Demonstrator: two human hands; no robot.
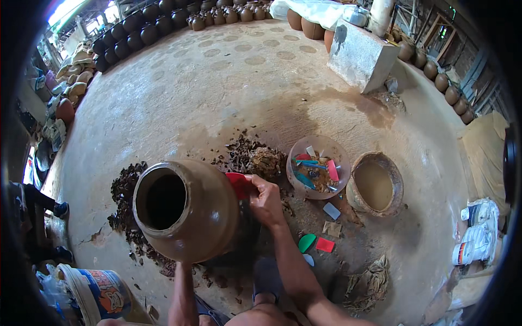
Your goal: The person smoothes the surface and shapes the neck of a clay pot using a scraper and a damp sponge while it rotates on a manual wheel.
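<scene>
A large brown clay jar (209,214) tilts in front of me, its round dark mouth turned toward the left. My right hand (265,200) is closed on a red scraper (239,185), which lies against the jar's right side. Below the jar my left forearm (184,290) reaches up, and the jar hides the hand and its fingers. Dark clay scraps (128,201) are heaped on the floor left of the jar, and more shavings lie beyond it beside a rough clay lump (266,162).
Right of my hand stand a plastic basin (343,157) of small tools and a bucket (399,190) of murky water. Several coloured scrapers, including a green one (306,243), and a crumpled cloth (370,285) lie nearer. Beyond are a concrete block (361,57) and rows of jars (149,35).
</scene>
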